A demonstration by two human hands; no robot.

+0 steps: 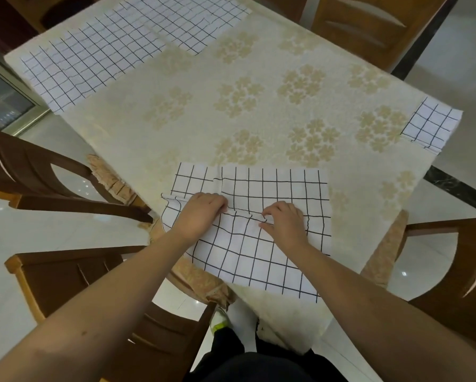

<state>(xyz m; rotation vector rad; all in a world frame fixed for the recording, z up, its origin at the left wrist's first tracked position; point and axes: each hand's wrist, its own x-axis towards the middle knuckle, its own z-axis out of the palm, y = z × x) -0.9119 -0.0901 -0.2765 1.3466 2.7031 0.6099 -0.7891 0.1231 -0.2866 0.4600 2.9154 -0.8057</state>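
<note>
Your two hands pinch one fold across the near checked cloth point(259, 252).
Your left hand point(201, 213) and right hand point(285, 220) each curl onto the ridge. The cloth's long axis runs left to right at the near table edge. There are four checked cloths in all on the floral tablecloth point(259, 78), with wooden chairs point(38, 175) and a pale floor point(66, 230) around it.

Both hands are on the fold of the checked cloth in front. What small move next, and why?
Probably draw the pinched edge of the white black-grid cloth forward to its far edge, then smooth it. The left hand and right hand both pinch a wrinkled ridge across its middle, while the far half lies flat on the cream floral tablecloth.
</note>
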